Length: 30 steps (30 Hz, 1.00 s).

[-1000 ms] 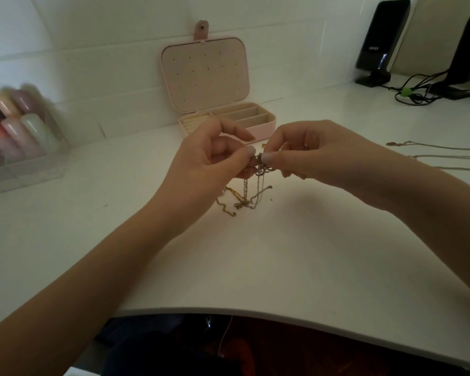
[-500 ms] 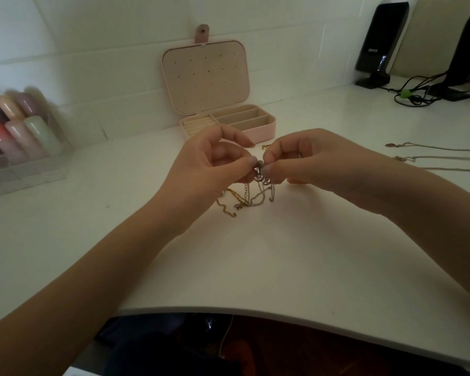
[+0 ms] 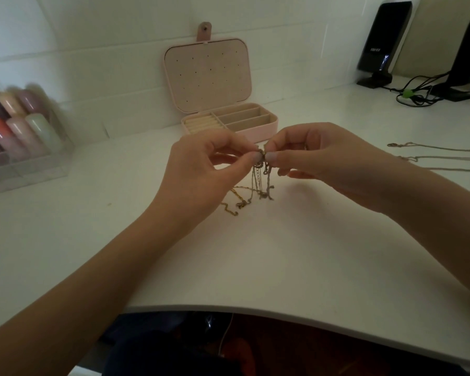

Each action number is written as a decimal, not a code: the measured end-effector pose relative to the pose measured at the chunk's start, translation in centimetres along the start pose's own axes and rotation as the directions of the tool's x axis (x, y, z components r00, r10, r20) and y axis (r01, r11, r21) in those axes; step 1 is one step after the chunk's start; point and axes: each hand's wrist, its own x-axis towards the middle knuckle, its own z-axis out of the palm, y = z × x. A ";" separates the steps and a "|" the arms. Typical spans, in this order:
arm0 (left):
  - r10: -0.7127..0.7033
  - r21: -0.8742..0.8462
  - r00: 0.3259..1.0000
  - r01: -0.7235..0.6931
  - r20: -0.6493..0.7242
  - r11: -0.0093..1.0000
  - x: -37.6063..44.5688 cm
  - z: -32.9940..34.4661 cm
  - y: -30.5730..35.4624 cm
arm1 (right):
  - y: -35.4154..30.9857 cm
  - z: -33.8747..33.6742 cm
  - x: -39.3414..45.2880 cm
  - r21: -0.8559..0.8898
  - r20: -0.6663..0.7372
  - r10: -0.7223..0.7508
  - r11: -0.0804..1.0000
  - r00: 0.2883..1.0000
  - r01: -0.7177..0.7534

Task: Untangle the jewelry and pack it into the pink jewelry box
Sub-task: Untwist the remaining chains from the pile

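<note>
Both hands have dropped a little lower over the desk within the last second, and the knot they pinch has sunk with them, so more chain now trails onto the surface. The tangle of chains [image 3: 261,169] hangs between the fingertips, silver strands falling straight down and a gold strand [image 3: 235,198] curling away to the left on the white desk [image 3: 255,267]. The left hand [image 3: 201,169] pinches the top of the knot between thumb and forefinger, its other fingers curled loosely; the right hand [image 3: 318,158] pinches the same knot from the other side, thumb and forefinger tips nearly touching those of the left.

Just behind the hands the pink jewelry box [image 3: 228,123] stands open, lid upright against the wall, and its compartments look bare as far as can be seen. Off to the right, well apart, a few thin chains [image 3: 432,156] lie stretched out singly, probably already freed. So the untangling seems partly done, the main knot remains, and no packing has begun.
</note>
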 end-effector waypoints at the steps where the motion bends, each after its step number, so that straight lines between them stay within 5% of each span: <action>1: -0.001 0.007 1.000 0.001 -0.005 1.000 0.0 0.0 0.0 | 0.0 0.0 0.0 -0.016 -0.020 -0.021 1.000 1.000 0.020; 9: -0.004 0.054 0.999 0.005 -0.033 0.999 0.0 0.1 -0.1 | -0.2 1.1 -0.3 -0.139 -0.175 -0.271 0.958 0.946 0.249; 16: 0.073 0.136 0.997 -0.069 -0.024 0.988 -0.1 0.4 -0.6 | -0.1 1.2 -0.4 -0.390 -0.207 -0.402 0.870 0.892 0.302; 24: 0.118 0.152 0.993 -0.111 -0.033 0.982 0.1 0.6 -0.9 | 0.1 1.4 -0.5 -0.578 -0.190 -0.463 0.765 0.866 0.283; 30: 0.330 0.308 0.944 -0.316 0.009 0.897 0.0 0.4 -1.1 | 0.0 1.4 -0.3 -0.469 -0.235 -0.386 0.849 0.892 0.244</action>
